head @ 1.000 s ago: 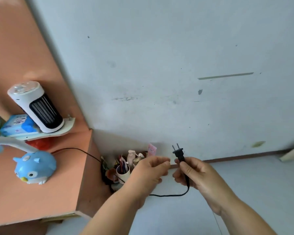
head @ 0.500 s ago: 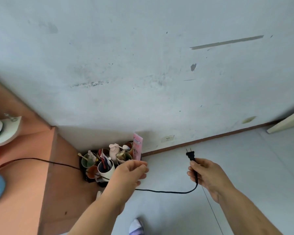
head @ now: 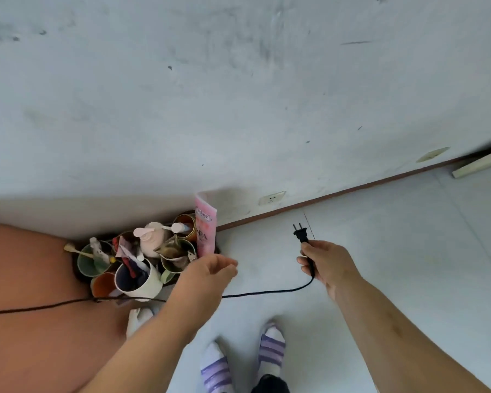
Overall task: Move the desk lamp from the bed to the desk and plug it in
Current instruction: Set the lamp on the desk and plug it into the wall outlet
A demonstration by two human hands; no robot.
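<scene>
With the lamp itself out of view, its plug (head: pixel 300 232) is gripped by the right hand (head: pixel 328 263), the cord (head: pixel 267 293) is passed under the loosely curled, empty-looking left hand (head: pixel 207 275), and alignment with the wall socket (head: pixel 271 198) is called for next.

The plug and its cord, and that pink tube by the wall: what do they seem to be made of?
The plug looks like matte black moulded plastic with two thin prongs, probably metal. The cord looks rubbery or vinyl-coated: thin, black, sagging in a soft curve from the right hand. The pink tube seems soft glossy plastic, with a flat crimped top and printed lettering.
</scene>
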